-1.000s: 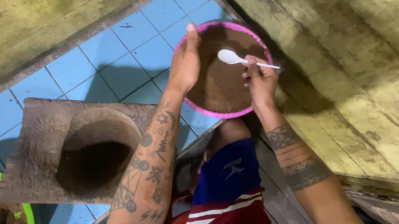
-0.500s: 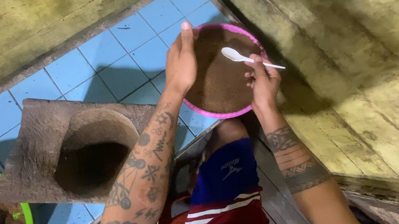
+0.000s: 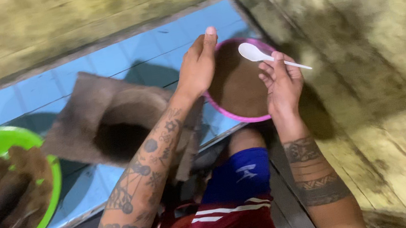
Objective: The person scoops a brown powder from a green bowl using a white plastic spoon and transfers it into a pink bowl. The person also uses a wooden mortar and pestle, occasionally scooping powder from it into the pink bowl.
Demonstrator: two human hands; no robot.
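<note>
— Far off to the left of both hands, what sits there?

— A green bowl (image 3: 5, 193) heaped with brown clumps, a dark utensil lying in it. Compared with a second ago it fills far more of the view; the head has swung left and down, the bowl itself seems unmoved.

— And nearer the hands?

— Just left of the left hand (image 3: 199, 67), under its forearm, a brown block with a round hollow (image 3: 111, 127) rests on the blue tiles (image 3: 2, 110).

— What is the left hand doing?

— Fingers together and stretched flat, it presses the near-left rim of the pink bowl (image 3: 245, 117), as before. That bowl, holding brown powder or paste, sits between the two hands at the tile edge.

— The right hand?

— The right hand (image 3: 281, 83) pinches a white spoon (image 3: 259, 55), its head lifted over the bowl; it has barely shifted. Scooping looks under way, I judge.

— Anything in the way?

— Only the block crowds the left forearm; right of the hand lies stained floor.
</note>
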